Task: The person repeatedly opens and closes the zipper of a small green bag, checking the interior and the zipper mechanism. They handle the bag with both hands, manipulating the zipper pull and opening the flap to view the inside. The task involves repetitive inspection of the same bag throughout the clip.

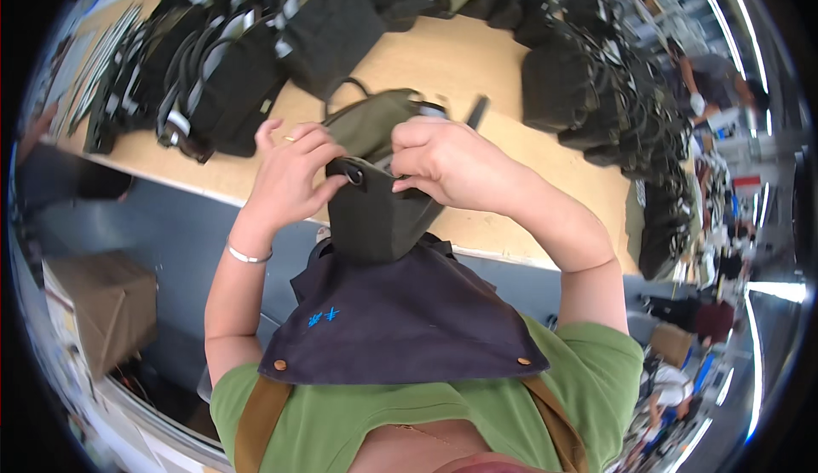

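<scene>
A dark olive fabric bag (364, 227) is held upright at the table's near edge, against the front of my dark apron (402, 319). Its lighter olive fabric (370, 121) shows at the far side, along with a dark loop handle (348, 83). With thumb and fingers, my left hand (287, 169) pinches the bag's upper left edge, beside a small dark tab with a shiny ring (355, 178). My right hand (447, 160) grips the rim a little to the right, fingertips curled over it. A dark strap end (477, 112) sticks out beyond the right hand, slightly blurred.
Several dark bags with handles (236, 86) line the far left of the wooden table (460, 57). More bags (562, 89) stand along its right side. A brown cardboard box (112, 307) is at the lower left. Other people (716, 83) are at the right; another person (64, 172) is at the left.
</scene>
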`<state>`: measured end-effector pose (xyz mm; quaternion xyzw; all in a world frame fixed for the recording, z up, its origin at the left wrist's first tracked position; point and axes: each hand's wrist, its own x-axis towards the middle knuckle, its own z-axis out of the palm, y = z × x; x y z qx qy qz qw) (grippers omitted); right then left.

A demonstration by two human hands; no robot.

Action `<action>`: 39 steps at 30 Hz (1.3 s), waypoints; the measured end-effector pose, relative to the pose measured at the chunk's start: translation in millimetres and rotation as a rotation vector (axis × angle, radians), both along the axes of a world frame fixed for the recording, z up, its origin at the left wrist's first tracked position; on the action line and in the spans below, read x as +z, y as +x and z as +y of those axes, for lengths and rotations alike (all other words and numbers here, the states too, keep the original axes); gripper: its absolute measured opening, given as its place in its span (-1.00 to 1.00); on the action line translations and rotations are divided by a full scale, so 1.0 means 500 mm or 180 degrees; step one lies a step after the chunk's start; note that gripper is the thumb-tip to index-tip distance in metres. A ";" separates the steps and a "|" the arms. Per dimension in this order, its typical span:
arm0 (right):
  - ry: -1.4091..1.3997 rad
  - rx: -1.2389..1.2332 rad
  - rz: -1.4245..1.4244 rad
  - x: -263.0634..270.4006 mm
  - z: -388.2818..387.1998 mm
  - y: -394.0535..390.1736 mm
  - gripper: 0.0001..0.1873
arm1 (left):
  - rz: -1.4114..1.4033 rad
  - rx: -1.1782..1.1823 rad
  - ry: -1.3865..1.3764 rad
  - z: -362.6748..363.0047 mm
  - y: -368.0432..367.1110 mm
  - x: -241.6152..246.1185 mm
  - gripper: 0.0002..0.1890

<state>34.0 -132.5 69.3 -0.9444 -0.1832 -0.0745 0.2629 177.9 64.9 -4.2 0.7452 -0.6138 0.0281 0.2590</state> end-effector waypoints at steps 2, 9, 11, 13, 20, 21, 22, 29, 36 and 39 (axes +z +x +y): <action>-0.0398 0.0074 -0.0567 0.031 -0.026 -0.018 -0.86 | -0.0632 0.0061 -0.0425 -0.013 -0.011 0.019 -0.71; -0.1132 -0.0870 -0.0445 -0.077 -0.154 -0.141 -0.85 | -0.0669 -0.0534 -0.0212 -0.113 -0.118 -0.046 -0.72; -0.1057 -0.1164 -0.0118 -0.154 -0.165 -0.182 -0.84 | -0.0282 -0.0613 0.0363 -0.130 -0.156 -0.099 -0.71; -0.1076 -0.1504 0.0176 -0.193 -0.163 -0.214 -0.84 | -0.0117 -0.0773 0.0550 -0.134 -0.160 -0.110 -0.70; 0.0716 -0.2306 -0.0347 -0.184 -0.025 -0.184 -0.74 | -0.0114 -0.0769 0.0855 -0.169 -0.116 -0.066 -0.79; 0.0813 -0.2265 0.0230 -0.181 -0.011 -0.165 -0.76 | -0.0079 -0.0866 0.0755 -0.173 -0.116 -0.059 -0.80; 0.0513 -0.2245 0.0497 -0.202 -0.012 -0.147 -0.78 | -0.0036 -0.0969 0.0656 -0.176 -0.118 -0.050 -0.82; 0.0038 -0.1816 0.1254 -0.239 -0.037 -0.131 -0.88 | -0.0040 -0.1148 0.0123 -0.158 -0.125 -0.065 -0.85; 0.0393 -0.2510 0.0715 -0.281 -0.046 -0.125 -0.82 | -0.0199 -0.1193 0.0293 -0.155 -0.130 -0.052 -0.85; 0.0398 -0.2568 0.0770 -0.283 -0.047 -0.118 -0.82 | -0.0315 -0.1091 0.0425 -0.157 -0.133 -0.051 -0.83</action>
